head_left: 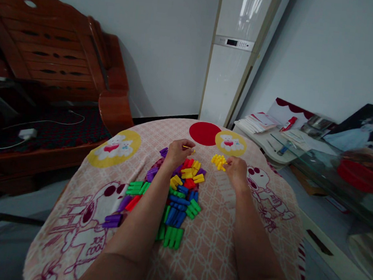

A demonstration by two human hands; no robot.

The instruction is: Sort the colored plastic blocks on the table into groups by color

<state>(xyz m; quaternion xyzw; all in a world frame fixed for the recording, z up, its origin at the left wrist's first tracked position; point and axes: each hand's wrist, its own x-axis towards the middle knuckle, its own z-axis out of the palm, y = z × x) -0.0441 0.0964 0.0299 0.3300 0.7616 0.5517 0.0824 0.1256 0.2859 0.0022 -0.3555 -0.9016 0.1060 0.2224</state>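
My left hand (178,152) is above the far side of a heap of coloured plastic building blocks (178,202). Its fingers are closed on a yellow building block, of which only thin bits show between the fingertips. To the right, my right hand (236,170) pinches the near right end of a cluster of joined yellow building blocks (218,161), low over the tablecloth. Loose yellow blocks (188,172) lie just below my left hand, with red, blue, green and purple ones around them. My left forearm hides part of the heap.
A patterned cloth (209,248) covers the round table. On the left stands a wooden bench (49,56) with a white cable and adapter (28,133). At the right are a glass shelf (322,170), papers (257,121) and a red basket (364,177). A tall white cabinet-like appliance (223,82) stands behind.
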